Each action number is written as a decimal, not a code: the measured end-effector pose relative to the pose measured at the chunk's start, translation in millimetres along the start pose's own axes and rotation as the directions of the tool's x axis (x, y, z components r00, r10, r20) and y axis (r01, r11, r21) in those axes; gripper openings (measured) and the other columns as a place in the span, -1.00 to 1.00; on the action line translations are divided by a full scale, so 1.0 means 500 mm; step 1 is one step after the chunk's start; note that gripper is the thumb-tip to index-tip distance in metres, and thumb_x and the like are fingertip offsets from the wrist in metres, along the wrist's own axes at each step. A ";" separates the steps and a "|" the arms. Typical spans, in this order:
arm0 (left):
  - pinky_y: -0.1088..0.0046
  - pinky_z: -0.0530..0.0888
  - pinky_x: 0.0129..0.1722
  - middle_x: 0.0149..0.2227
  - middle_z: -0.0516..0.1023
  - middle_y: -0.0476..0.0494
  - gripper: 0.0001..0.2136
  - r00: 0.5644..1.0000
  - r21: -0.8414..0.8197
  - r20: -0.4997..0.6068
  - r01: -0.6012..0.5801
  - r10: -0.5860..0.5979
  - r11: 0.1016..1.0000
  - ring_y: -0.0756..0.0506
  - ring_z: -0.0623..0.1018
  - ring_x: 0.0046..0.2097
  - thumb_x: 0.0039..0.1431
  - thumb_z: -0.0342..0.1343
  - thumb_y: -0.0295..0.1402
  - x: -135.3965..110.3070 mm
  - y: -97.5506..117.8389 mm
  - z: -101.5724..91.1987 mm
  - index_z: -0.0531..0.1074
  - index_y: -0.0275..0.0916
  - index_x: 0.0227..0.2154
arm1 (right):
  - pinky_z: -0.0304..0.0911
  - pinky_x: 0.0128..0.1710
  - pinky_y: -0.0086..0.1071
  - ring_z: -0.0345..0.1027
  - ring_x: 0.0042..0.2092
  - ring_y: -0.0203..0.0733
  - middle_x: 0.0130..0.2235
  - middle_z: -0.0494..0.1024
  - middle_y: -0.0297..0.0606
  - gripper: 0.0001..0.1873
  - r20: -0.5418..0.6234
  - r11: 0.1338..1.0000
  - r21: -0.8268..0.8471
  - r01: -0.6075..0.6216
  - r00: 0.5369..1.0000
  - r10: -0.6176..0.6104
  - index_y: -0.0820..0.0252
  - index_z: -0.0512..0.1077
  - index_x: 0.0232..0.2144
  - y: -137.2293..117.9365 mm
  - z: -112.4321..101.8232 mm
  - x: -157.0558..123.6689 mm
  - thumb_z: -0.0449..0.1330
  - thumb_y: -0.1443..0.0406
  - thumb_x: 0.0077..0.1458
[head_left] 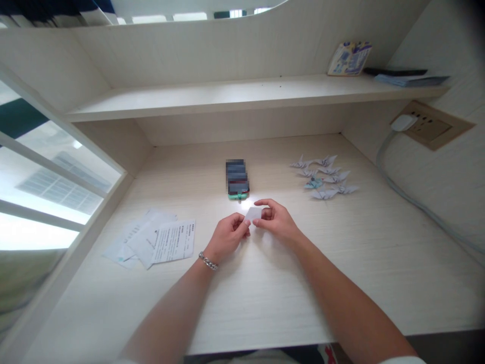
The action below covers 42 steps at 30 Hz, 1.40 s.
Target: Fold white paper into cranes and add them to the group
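Note:
A small folded piece of white paper [253, 214] is held between my two hands, above the middle of the desk. My left hand [230, 233] pinches its lower left side between thumb and fingers; a silver chain bracelet [208, 261] circles that wrist. On the other side, my right hand [276, 218] grips the paper's right edge with the thumb, its index finger stretched above it. Just beyond the hands lies a dark phone [237, 177] with a green lower edge, its screen blurred out. Several folded paper cranes [329, 171] rest to the right, one of them bluish.
Loose printed sheets [174, 241] overlap at the left of the desk [242, 313]. A shelf [212, 96] runs across the back, bearing a colourful packet [349, 58] and a flat light-blue item [411, 80]. From the wall socket [435, 125] a white cable [409, 197] hangs at the right.

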<state>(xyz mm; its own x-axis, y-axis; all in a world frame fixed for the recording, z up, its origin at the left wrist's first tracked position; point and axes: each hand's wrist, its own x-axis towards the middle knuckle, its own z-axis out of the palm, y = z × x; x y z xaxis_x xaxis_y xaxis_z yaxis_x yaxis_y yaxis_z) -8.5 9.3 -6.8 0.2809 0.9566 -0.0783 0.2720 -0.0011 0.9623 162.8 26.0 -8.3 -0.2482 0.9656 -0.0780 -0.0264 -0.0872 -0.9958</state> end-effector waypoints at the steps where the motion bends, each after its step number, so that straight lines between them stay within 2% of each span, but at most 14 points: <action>1: 0.49 0.36 -0.45 -0.51 0.48 -0.08 -0.72 1.000 -0.001 -0.008 0.005 -0.005 1.000 -0.01 0.45 -0.48 0.09 -0.03 -0.13 0.001 -0.001 -0.001 0.37 -0.28 -0.44 | 0.21 -0.47 -0.40 0.31 -0.49 -0.30 -0.53 0.42 -0.40 -0.48 -0.020 1.000 0.003 -0.009 1.000 0.009 0.21 0.26 -0.16 0.000 -0.007 0.002 0.27 0.30 -0.25; 5: 0.48 0.37 -0.44 -0.51 0.48 -0.08 -0.73 0.999 0.004 -0.039 0.021 -0.021 1.000 -0.01 0.46 -0.47 0.09 -0.03 -0.14 0.006 -0.008 -0.008 0.35 -0.28 -0.45 | 0.22 -0.44 -0.40 0.29 -0.48 -0.33 -0.50 0.44 -0.35 -0.55 -0.113 0.998 0.061 0.034 0.993 -0.027 0.23 0.29 -0.19 -0.003 -0.041 0.010 0.27 0.29 -0.21; 8: 0.47 0.38 -0.43 -0.51 0.47 -0.08 -0.73 0.998 -0.009 -0.054 0.031 -0.032 0.999 -0.01 0.46 -0.47 0.09 -0.03 -0.14 0.008 -0.010 -0.013 0.35 -0.28 -0.46 | 0.24 -0.42 -0.40 0.31 -0.43 -0.30 -0.45 0.44 -0.32 -0.58 -0.201 0.995 0.035 0.095 0.976 -0.086 0.22 0.32 -0.23 -0.001 -0.052 0.014 0.27 0.25 -0.20; 10: 0.47 0.38 -0.44 -0.52 0.47 -0.08 -0.73 0.999 0.002 -0.047 0.025 -0.024 1.000 -0.02 0.46 -0.47 0.08 -0.02 -0.15 0.006 -0.008 -0.014 0.36 -0.28 -0.46 | 0.25 -0.42 -0.40 0.32 -0.40 -0.28 -0.44 0.44 -0.30 -0.63 -0.165 0.997 0.007 0.073 0.984 -0.071 0.22 0.35 -0.25 0.002 -0.046 0.015 0.24 0.19 -0.16; 12: 0.47 0.37 -0.44 -0.52 0.48 -0.08 -0.73 0.999 0.020 -0.029 0.013 -0.013 1.000 -0.02 0.46 -0.47 0.06 0.00 -0.15 0.005 -0.006 -0.014 0.38 -0.29 -0.47 | 0.24 -0.43 -0.40 0.32 -0.42 -0.28 -0.45 0.45 -0.30 -0.65 -0.042 0.999 -0.025 0.031 0.999 -0.032 0.21 0.37 -0.28 0.006 -0.032 0.013 0.24 0.16 -0.14; 14: 0.47 0.38 -0.45 -0.52 0.49 -0.09 -0.72 1.000 0.000 -0.024 0.017 -0.017 1.000 -0.02 0.46 -0.48 0.04 0.02 -0.14 0.005 -0.004 -0.013 0.39 -0.30 -0.47 | 0.24 -0.43 -0.39 0.31 -0.45 -0.28 -0.50 0.45 -0.30 -0.71 -0.015 0.996 -0.083 0.038 0.999 -0.040 0.23 0.40 -0.39 0.009 -0.017 0.010 0.21 0.13 -0.11; 17: 0.46 0.40 -0.43 -0.49 0.50 -0.13 -0.72 0.994 -0.119 -0.091 0.045 -0.056 0.992 -0.03 0.47 -0.44 0.02 0.06 -0.15 0.010 -0.005 -0.014 0.38 -0.31 -0.43 | 0.22 -0.45 -0.39 0.30 -0.49 -0.28 -0.55 0.44 -0.30 -0.73 -0.024 0.992 -0.126 0.021 0.999 -0.024 0.24 0.40 -0.50 0.012 -0.005 0.005 0.17 0.12 -0.07; 20: 0.48 0.42 -0.42 -0.46 0.49 -0.14 -0.72 0.981 -0.226 -0.176 0.038 -0.079 0.973 -0.03 0.49 -0.40 0.01 0.08 -0.16 0.016 -0.009 -0.015 0.37 -0.33 -0.41 | 0.22 -0.46 -0.40 0.31 -0.48 -0.27 -0.54 0.45 -0.29 -0.76 0.079 0.987 -0.158 -0.014 0.997 0.027 0.25 0.41 -0.52 0.011 -0.003 0.002 0.21 0.16 -0.10; 22: 0.48 0.42 -0.42 -0.47 0.49 -0.13 -0.72 0.981 -0.237 -0.183 0.018 -0.063 0.971 -0.02 0.49 -0.41 0.00 0.09 -0.16 0.017 -0.010 -0.015 0.37 -0.33 -0.42 | 0.23 -0.46 -0.40 0.32 -0.47 -0.27 -0.51 0.47 -0.29 -0.77 0.106 0.989 -0.146 -0.012 0.994 0.027 0.24 0.42 -0.48 0.008 -0.002 0.000 0.21 0.17 -0.10; 27: 0.46 0.44 -0.41 -0.46 0.49 -0.11 -0.74 0.986 -0.248 -0.161 -0.002 -0.039 0.969 -0.02 0.49 -0.40 -0.02 0.12 -0.19 0.014 -0.006 -0.008 0.36 -0.33 -0.41 | 0.27 -0.47 -0.39 0.35 -0.46 -0.26 -0.48 0.48 -0.28 -0.75 -0.023 0.996 -0.091 0.025 0.999 -0.027 0.24 0.43 -0.45 0.002 0.009 0.001 0.20 0.15 -0.10; 31: 0.40 0.47 -0.34 -0.35 0.50 -0.14 -0.69 0.990 -0.340 -0.140 -0.026 -0.023 0.940 -0.06 0.52 -0.33 -0.10 0.21 -0.28 0.010 -0.002 0.004 0.29 -0.30 -0.31 | 0.28 -0.49 -0.40 0.37 -0.44 -0.24 -0.48 0.49 -0.25 -0.75 -0.125 1.000 -0.024 0.005 0.992 -0.008 0.24 0.44 -0.44 0.007 0.023 0.001 0.20 0.15 -0.10; 34: 0.36 0.47 -0.31 -0.41 0.51 -0.13 -0.66 0.989 -0.350 -0.145 -0.017 -0.036 0.936 -0.07 0.54 -0.34 -0.13 0.22 -0.30 0.010 -0.003 0.009 0.26 -0.29 -0.30 | 0.29 -0.49 -0.39 0.36 -0.45 -0.24 -0.49 0.49 -0.24 -0.75 -0.181 1.000 0.016 -0.003 0.983 0.005 0.25 0.44 -0.45 0.014 0.030 0.001 0.20 0.15 -0.11; 38: 0.35 0.48 -0.35 -0.48 0.51 -0.08 -0.63 0.973 -0.358 -0.213 0.001 -0.083 0.934 -0.07 0.55 -0.39 -0.11 0.20 -0.27 0.010 -0.003 0.006 0.24 -0.27 -0.24 | 0.29 -0.45 -0.37 0.38 -0.44 -0.23 -0.49 0.49 -0.26 -0.73 -0.188 0.999 0.043 0.004 0.982 0.005 0.24 0.43 -0.39 0.019 0.032 0.002 0.23 0.16 -0.14; 42: 0.37 0.49 -0.35 -0.46 0.51 -0.09 -0.68 0.974 -0.324 -0.225 -0.034 -0.041 0.946 -0.07 0.54 -0.38 -0.09 0.19 -0.27 0.010 -0.001 0.003 0.29 -0.28 -0.27 | 0.28 -0.47 -0.39 0.39 -0.44 -0.23 -0.49 0.49 -0.29 -0.67 -0.172 0.998 0.064 0.023 0.985 -0.012 0.20 0.38 -0.29 0.021 0.031 0.002 0.24 0.18 -0.16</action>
<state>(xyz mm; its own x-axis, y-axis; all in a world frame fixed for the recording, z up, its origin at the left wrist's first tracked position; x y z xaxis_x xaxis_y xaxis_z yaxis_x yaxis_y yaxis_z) -5.7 13.5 -8.1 0.0555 0.9968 -0.0576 -0.0505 0.0604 0.9969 147.3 22.4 -18.0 -0.0777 0.9943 -0.0729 -0.0943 -0.0801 -0.9923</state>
